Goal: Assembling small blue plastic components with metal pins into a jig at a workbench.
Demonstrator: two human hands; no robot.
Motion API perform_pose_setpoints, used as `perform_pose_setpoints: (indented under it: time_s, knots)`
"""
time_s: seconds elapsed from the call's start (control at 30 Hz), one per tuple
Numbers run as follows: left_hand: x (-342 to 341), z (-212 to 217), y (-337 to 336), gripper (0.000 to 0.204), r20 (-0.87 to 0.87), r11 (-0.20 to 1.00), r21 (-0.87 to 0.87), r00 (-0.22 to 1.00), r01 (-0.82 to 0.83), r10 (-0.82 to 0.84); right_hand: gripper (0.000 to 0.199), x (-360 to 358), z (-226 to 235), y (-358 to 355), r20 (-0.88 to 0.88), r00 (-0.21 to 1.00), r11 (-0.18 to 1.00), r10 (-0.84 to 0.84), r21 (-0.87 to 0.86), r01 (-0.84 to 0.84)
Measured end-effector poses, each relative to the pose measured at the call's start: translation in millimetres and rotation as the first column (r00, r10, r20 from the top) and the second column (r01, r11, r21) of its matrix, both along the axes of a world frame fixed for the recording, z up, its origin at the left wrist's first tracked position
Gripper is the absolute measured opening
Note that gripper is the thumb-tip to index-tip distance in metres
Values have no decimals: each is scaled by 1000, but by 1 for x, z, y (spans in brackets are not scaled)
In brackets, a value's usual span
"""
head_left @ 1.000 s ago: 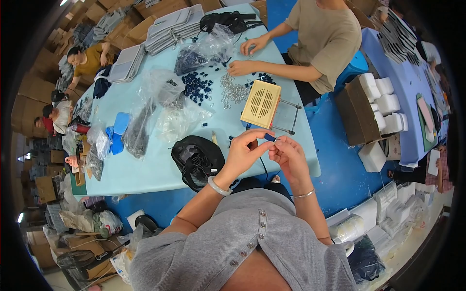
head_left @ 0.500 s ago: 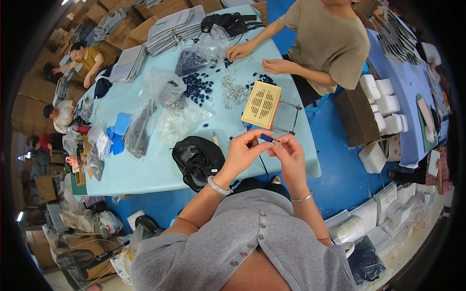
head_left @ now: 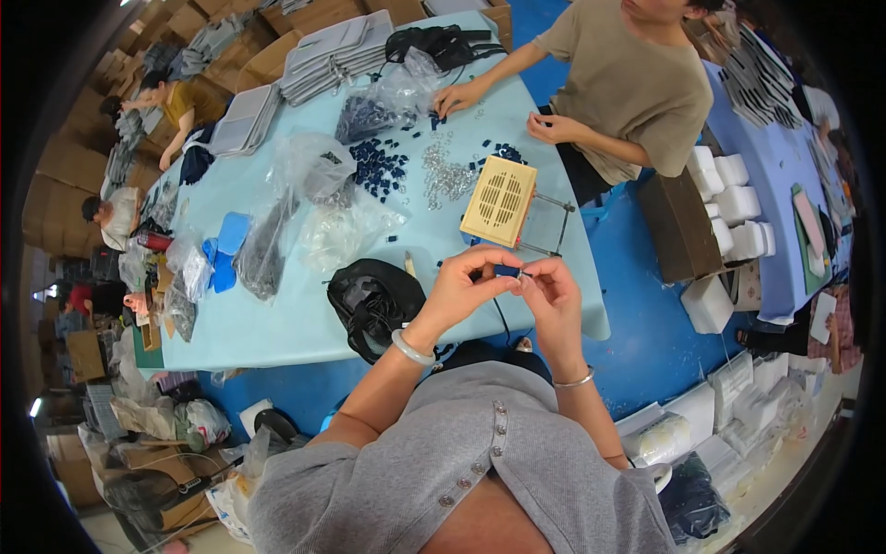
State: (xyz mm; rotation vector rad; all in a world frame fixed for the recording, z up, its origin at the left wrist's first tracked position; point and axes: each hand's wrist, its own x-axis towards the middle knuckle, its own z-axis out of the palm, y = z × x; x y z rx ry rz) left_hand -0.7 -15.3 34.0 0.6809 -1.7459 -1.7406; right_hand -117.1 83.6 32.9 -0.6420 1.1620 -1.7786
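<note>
On a pale blue table [head_left: 258, 331], left of centre in the frame, sits a black bag [head_left: 362, 312]; above it, toward the upper centre, lies a scattered pile of small dark-blue pieces [head_left: 374, 166], then a heap of small silvery metal parts [head_left: 446, 175]. At the centre, the left hand [head_left: 464, 286] is closed in a pinch on one blue piece [head_left: 507, 271], held level. A cream slotted box [head_left: 498, 201] stands just above. The right hand [head_left: 554, 294] meets the piece's right end, thumb and forefinger nearly together; whether they grip a metal part there is too small to tell. The step in hand appears to be fine fingertip work at that end; the next move calls for a steady left pinch and small, careful right-finger adjustments. A co-worker [head_left: 637, 92] fills the upper right.
</note>
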Motion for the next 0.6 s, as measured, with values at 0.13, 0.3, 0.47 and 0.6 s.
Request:
perform_pose_setpoints:
  time_s: [0.13, 0.3, 0.47, 0.6]
  knots:
    - [2, -4, -2, 19, -9, 998, 61, 1000, 24, -23, 9, -1, 2, 1, 6, 999, 999, 46, -5, -46]
    - [-1, -6, 1, 18, -47, 980, 201, 999, -5, 15, 11, 1, 1, -1, -233, 970, 997, -70, -33, 64]
    - [1, -1, 0, 20, 15, 959, 284, 1000, -22, 18, 12, 2, 2, -3, -369, 913, 983, -176, -113, 144]
    - [2, 4, -2, 22, 85, 983, 182, 996, 13, -28, 12, -6, 3, -2, -61, 997, 999, -45, -16, 44]
